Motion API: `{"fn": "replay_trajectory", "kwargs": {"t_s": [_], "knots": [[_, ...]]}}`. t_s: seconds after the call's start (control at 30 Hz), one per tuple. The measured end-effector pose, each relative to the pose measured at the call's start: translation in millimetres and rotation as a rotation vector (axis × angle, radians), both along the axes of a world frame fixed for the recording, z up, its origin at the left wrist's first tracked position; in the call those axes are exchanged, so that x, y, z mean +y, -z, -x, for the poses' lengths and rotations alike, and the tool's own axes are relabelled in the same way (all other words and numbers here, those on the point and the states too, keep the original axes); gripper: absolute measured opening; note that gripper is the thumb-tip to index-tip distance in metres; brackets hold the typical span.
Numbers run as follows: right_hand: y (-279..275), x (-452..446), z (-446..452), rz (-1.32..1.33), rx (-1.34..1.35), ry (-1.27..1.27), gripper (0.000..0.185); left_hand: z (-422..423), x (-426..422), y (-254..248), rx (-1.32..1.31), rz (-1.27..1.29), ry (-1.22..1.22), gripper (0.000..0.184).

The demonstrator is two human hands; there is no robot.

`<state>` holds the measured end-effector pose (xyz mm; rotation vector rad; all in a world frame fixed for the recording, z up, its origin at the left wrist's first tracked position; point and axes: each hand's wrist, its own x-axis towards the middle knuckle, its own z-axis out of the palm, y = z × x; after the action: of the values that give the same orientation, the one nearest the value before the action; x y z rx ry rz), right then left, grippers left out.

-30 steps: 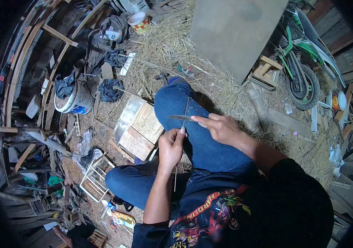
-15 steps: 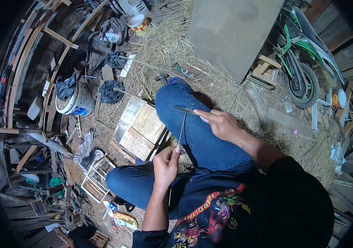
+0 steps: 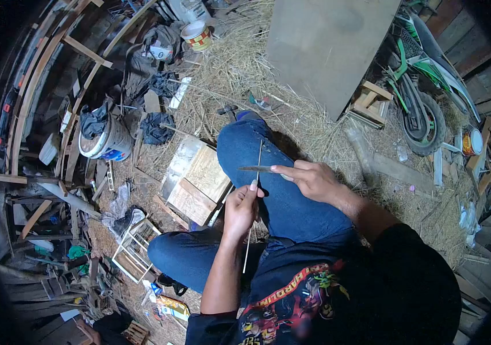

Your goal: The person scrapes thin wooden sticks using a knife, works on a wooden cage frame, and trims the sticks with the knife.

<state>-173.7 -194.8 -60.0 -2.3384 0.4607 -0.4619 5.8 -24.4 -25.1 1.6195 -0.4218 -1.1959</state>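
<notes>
My left hand [image 3: 241,211] pinches a long thin stick [image 3: 247,251] between thumb and fingers. The stick's upper part stands out past my hand, over the raised knee in blue jeans [image 3: 239,146]. My right hand [image 3: 308,179] grips a knife [image 3: 253,168], its handle mostly hidden in my fingers. The blade points left and crosses the stick just above my left thumb.
Beside my knee lie wooden boards [image 3: 195,185]. A white bucket [image 3: 104,142] and a small white rack [image 3: 136,248] are on the left. A large flat panel [image 3: 323,52] and a green dirt bike [image 3: 421,109] are at the upper right. Straw covers the floor.
Half a second ago my left hand was lower, with the stick tilted; it has since moved up towards the blade. The knife has shifted slightly down and now lies nearly level across the stick.
</notes>
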Motion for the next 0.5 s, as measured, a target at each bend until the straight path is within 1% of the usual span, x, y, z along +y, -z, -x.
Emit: {"fn": "replay_trajectory", "kwargs": {"t_s": [0.1, 0.27, 0.3, 0.37, 0.4, 0.5], "knots": [[-1.2, -1.5, -1.4, 0.021, -0.011, -0.015, 0.043, -0.3, 0.5, 9.4, 0.062, 0.006, 0.023, 0.039], [-2.4, -2.9, -2.5, 0.03, 0.025, -0.044, 0.042, 3.2, -0.9, 7.2, 0.296, 0.07, -0.039, 0.037], [-4.1, -2.3, -2.9, 0.028, 0.027, -0.046, 0.042, 2.5, -0.1, 8.8, 0.298, 0.069, -0.042, 0.037], [-7.8, 0.2, -3.6, 0.06, 0.052, -0.038, 0.047, 1.2, 2.3, 12.8, 0.426, 0.158, -0.061, 0.036], [-6.7, 1.3, -3.9, 0.059, 0.054, -0.038, 0.047, 1.9, 2.9, 12.7, 0.429, 0.156, -0.061, 0.036], [-2.6, 3.2, -6.1, 0.078, 0.028, -0.032, 0.049, 3.7, 4.3, 10.4, 0.569, 0.193, -0.139, 0.036]]}}
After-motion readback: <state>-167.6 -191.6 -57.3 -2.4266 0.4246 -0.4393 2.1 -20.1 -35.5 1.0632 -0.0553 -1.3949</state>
